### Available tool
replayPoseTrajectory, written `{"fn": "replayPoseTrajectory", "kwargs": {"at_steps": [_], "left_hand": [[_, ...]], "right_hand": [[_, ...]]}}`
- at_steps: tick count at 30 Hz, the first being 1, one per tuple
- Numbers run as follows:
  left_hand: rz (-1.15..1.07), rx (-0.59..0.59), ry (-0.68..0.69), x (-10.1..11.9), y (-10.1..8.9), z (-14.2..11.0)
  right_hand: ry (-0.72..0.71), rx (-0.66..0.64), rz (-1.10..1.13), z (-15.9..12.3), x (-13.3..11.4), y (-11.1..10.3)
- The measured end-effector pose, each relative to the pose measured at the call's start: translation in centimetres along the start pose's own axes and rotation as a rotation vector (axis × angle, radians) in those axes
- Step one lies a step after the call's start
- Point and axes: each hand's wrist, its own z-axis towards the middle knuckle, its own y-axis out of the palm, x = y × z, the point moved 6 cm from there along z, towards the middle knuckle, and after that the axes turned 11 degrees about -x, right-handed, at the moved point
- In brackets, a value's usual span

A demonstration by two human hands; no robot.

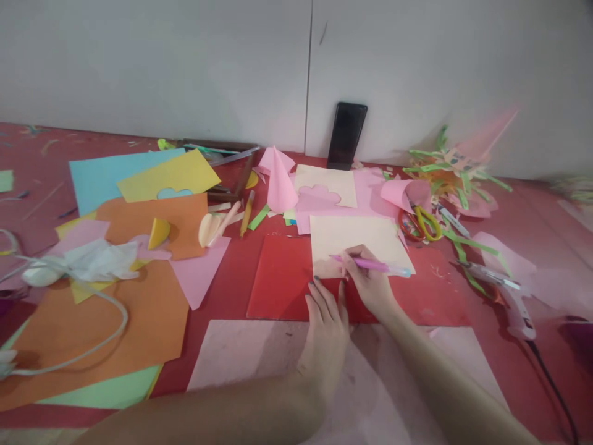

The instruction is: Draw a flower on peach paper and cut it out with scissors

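Cream sheet (361,238) on red board (280,278). R hand (370,283) holds pink pen (371,264), tip over sheet. L hand (327,327) flat, gripping nil, by near edge. Step: prob. marking; next stroke needs sheet steady.

Red surface (234,278) — bright red sheet (282,278), pale pink sheet (231,358), yellow stick (247,214), glue gun (519,309) lying on it.

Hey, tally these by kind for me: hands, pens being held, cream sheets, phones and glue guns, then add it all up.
Hands: 2 (left hand, right hand)
Held pen: 1
Cream sheets: 2 (near sheet, far sheet)
Phone: 1
Glue gun: 1
Total: 7
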Motion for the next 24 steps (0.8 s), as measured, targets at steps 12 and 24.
{"fn": "replayPoseTrajectory", "kwargs": {"at_steps": [12,24], "left_hand": [[-0.149,0.06,0.049,1.4,1.6,-0.6],[-0.165,0.109,-0.067,-0.3,1.2,-0.1]], "right_hand": [[-0.333,-0.269,-0.989,10.2,-6.9,10.7],[-0.118,0.14,-0.998,7.6,-4.3,-3.5]]}}
